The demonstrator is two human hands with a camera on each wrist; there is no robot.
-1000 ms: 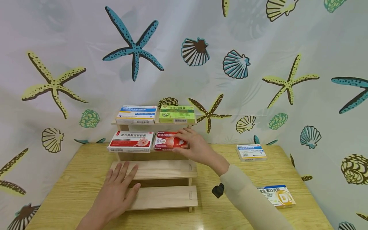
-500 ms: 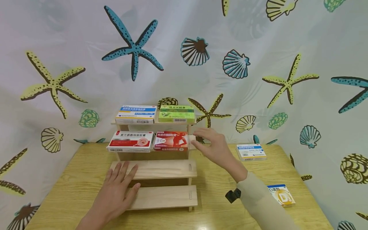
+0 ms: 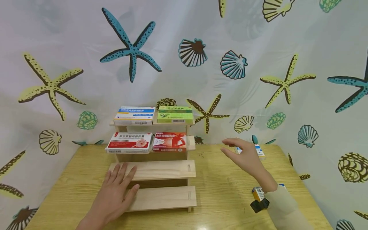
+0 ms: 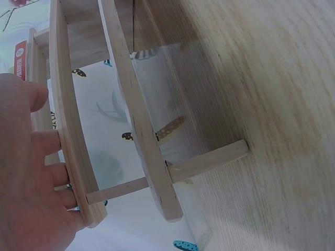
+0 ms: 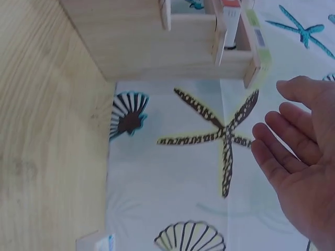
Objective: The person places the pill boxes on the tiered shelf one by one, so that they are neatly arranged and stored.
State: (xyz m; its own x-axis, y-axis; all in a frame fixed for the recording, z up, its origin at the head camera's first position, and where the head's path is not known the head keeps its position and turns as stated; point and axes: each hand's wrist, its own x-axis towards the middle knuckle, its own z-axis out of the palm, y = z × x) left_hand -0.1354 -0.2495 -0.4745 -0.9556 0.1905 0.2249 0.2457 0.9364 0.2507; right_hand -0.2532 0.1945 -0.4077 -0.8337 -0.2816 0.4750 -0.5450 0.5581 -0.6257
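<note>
Head cam's got a wooden rack (image 3: 161, 198), left hand (image 3: 113, 188) spread flat on it, right hand (image 3: 245, 156) empty, hovering off its right side. Red box (image 3: 169, 141) sits on the rack's second-highest tier; blue-white box (image 3: 259, 151) right of the rack is mostly hidden, probably lying flat.

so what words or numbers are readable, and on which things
"布洛芬缓释胶囊", "12": red box
"复方氨酚烷胺胶囊": white-and-red box
"清开灵胶囊", slightly blurred: green box
"胶囊" ending, rest blurred: blue-and-white box
"维", rest hidden or unclear: near loose box
Far loose box: unreadable
Other small print: unreadable
</note>
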